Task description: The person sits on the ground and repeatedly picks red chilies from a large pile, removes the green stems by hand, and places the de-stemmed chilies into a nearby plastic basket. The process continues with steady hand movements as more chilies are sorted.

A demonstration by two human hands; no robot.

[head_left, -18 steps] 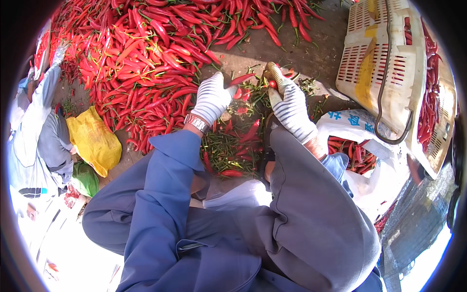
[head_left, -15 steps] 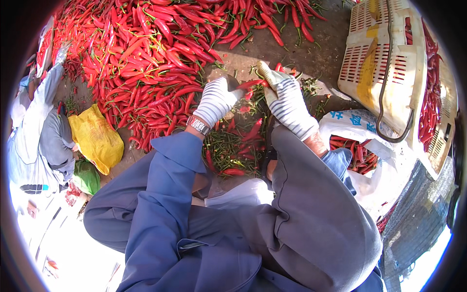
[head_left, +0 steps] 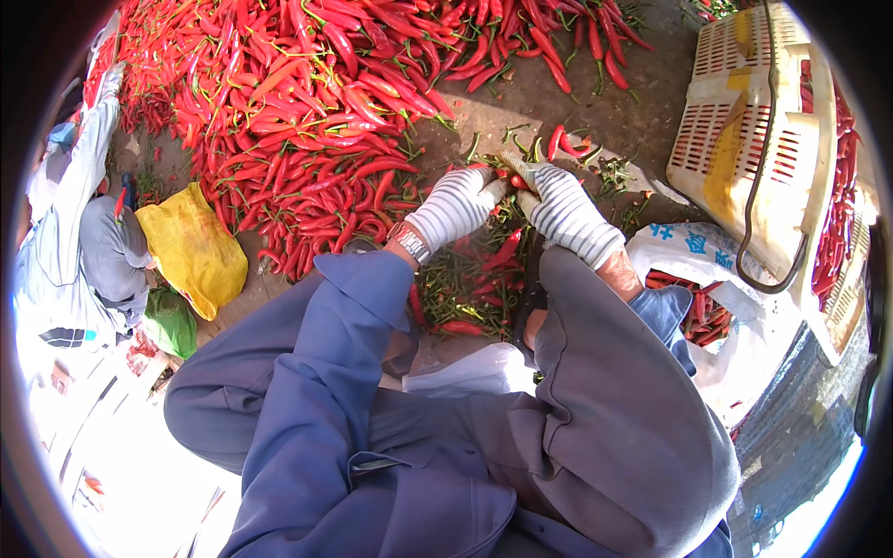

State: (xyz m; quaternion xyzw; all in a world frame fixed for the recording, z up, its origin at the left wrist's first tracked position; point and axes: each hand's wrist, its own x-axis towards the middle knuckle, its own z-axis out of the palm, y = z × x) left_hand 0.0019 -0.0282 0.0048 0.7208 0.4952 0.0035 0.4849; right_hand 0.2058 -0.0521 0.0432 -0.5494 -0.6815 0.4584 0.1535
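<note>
My left hand (head_left: 455, 208), in a striped glove, is closed at the tip of a red chili (head_left: 514, 181), its fingertips partly hiding it. Facing it, my right hand (head_left: 566, 212), also gloved with stained fingertips, grips the chili in a pinch. Below them lies a litter of green stems (head_left: 465, 302) mixed with red chilies. A large heap of red chilies (head_left: 288, 139) spreads beyond my left hand, and a few loose chilies (head_left: 567, 144) lie just beyond my right hand.
At right stand a cream plastic basket (head_left: 698, 163) with a metal handle and a white sack (head_left: 744, 325) holding chilies. At left sit another person (head_left: 70, 242) in pale clothing, a yellow sack (head_left: 191, 251) and a green bag (head_left: 167, 321). My bent legs fill the foreground.
My hands have come closer together, the left moving right, and the chili is now mostly hidden between their fingers. The whole view has shifted slightly to the right.
</note>
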